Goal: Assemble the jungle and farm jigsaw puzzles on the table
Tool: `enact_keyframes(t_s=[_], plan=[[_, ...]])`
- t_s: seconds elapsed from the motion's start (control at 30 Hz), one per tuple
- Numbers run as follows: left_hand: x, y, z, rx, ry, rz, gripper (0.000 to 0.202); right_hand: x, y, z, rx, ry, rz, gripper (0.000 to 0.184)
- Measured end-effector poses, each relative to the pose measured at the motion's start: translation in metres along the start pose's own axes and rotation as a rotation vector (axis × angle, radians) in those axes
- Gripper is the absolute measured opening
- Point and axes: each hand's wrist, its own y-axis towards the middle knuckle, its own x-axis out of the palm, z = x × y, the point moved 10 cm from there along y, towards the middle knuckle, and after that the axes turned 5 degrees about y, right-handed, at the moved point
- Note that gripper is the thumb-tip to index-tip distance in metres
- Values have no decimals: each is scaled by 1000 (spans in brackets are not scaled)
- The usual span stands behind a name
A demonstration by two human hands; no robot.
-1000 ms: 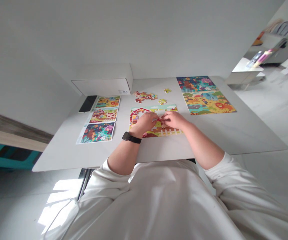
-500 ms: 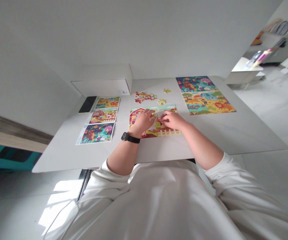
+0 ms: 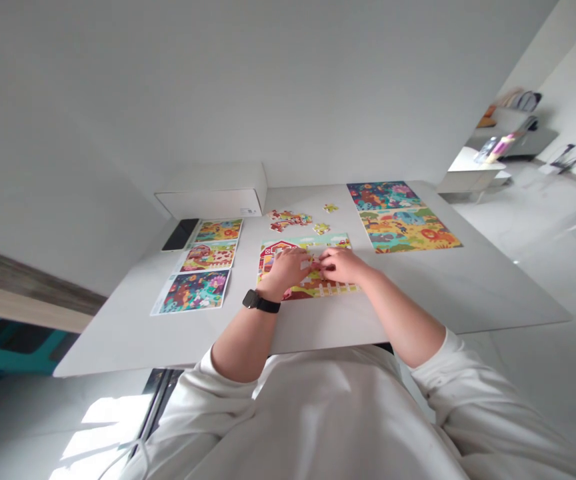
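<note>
In front of me on the table is a farm jigsaw puzzle with a red barn and a white fence. My left hand, a black watch at its wrist, rests over the puzzle's middle with its fingers bent and closed. My right hand faces it from the right, its fingertips pinched together. Between the fingertips of both hands shows part of a small pinkish puzzle piece, mostly hidden by the fingers. Beyond the puzzle lie a joined cluster of pieces and two loose yellow-green pieces, one nearer, one farther.
Three picture cards lie in a column on the left, beside a black phone. Behind them a white box stands against the wall. Two finished-looking animal puzzles lie at the right on the white table.
The whole view has tilted up, so the table sits lower in it. My two hands have drawn slightly closer together over the puzzle. The loose pieces have stayed where they were.
</note>
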Motion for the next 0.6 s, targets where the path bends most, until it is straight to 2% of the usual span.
enact_keyframes(t_s=[0.2,0.33,0.43,0.6], plan=[[6,-8,0,16,-10,-154,71,0,-3,-1,27,32,14,32],[7,-12,0,51,-33,-236,92,3,-2,2,20,54,22,30],[7,-12,-1,50,-40,-237,96,4,-1,4,20,57,39,22],[8,-11,0,50,-31,-218,96,4,-1,5,16,62,49,21]])
